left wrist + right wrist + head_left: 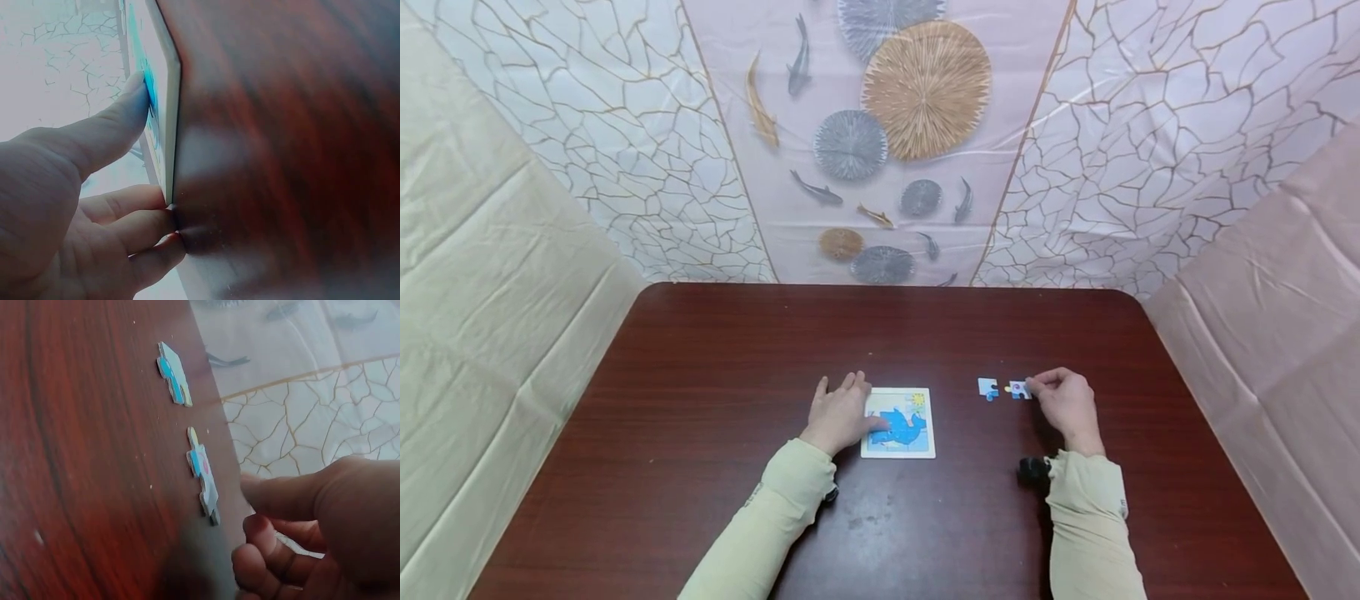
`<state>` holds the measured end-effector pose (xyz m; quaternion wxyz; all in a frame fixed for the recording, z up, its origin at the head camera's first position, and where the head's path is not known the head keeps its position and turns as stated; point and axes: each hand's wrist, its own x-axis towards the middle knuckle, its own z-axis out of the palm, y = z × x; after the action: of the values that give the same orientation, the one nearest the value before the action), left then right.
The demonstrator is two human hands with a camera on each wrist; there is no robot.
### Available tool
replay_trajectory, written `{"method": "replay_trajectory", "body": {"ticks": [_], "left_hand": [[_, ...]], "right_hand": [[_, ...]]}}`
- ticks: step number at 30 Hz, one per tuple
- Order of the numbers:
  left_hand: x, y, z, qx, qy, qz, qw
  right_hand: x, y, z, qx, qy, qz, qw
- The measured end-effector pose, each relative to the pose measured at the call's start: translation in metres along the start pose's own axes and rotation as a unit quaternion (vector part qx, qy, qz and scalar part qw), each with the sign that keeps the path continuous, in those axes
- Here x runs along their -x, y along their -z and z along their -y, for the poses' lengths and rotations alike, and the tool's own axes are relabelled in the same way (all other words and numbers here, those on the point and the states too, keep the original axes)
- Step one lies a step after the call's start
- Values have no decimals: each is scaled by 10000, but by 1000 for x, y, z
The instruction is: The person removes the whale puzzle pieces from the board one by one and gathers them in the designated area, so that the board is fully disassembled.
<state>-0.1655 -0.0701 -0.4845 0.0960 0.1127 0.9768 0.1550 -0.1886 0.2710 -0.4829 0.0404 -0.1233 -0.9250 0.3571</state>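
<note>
A square jigsaw board (897, 454) with a pale border and a blue whale picture lies flat on the table. At its left edge rests my left hand (838, 417), fingers extended against the tabletop and the thumb (128, 103) touching the picture. To the right lie two loose puzzle pieces: a pale blue and white one (988, 387) and a second piece (1019, 390) with a yellow knob and a pink mark. My right hand (1066, 406) hovers by the second piece, its loosely bent fingertips close to that piece's right end. In the right wrist view nothing shows between thumb and fingers.
The dark wooden table (715, 358) has a back edge along a patterned fabric wall (880, 208), with pale fabric on both sides. A black wrist device (1033, 471) sits under the right cuff.
</note>
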Motion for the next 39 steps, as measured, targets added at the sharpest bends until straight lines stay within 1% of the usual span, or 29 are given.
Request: {"method": "replay_trajectory", "body": {"ticks": [5, 7, 9, 11, 14, 16, 19, 23, 26, 35, 39], "left_hand": [[-1, 2, 0, -45, 19, 8, 10000], [-1, 2, 0, -47, 16, 26, 10000], [-2, 2, 0, -59, 12, 40, 10000], [-2, 2, 0, -74, 13, 49, 10000], [-2, 2, -1, -57, 24, 51, 10000], [-3, 2, -1, -30, 41, 48, 10000], [-4, 2, -2, -28, 47, 61, 10000], [-4, 1, -2, -110, 23, 91, 9999], [-3, 0, -1, -151, -3, 73, 9999], [-3, -3, 0, -142, -23, 22, 9999], [-2, -2, 0, -147, -18, 4, 9999]], "right_hand": [[1, -9, 14, -29, 407, -12, 9992], [2, -16, 23, -12, 713, 20, 9975], [5, -24, 33, 75, 1111, 125, 9937], [10, -33, 44, 236, 1559, 337, 9869], [18, -46, 59, 524, 2142, 719, 9727], [23, -56, 66, 707, 2366, 918, 9647], [27, -70, 72, 885, 2633, 1105, 9543], [32, -81, 77, 1082, 2790, 1238, 9461], [35, -85, 79, 1266, 2821, 1291, 9422], [37, -89, 81, 1704, 2908, 1285, 9327], [37, -89, 82, 1778, 2933, 1283, 9305]]}}
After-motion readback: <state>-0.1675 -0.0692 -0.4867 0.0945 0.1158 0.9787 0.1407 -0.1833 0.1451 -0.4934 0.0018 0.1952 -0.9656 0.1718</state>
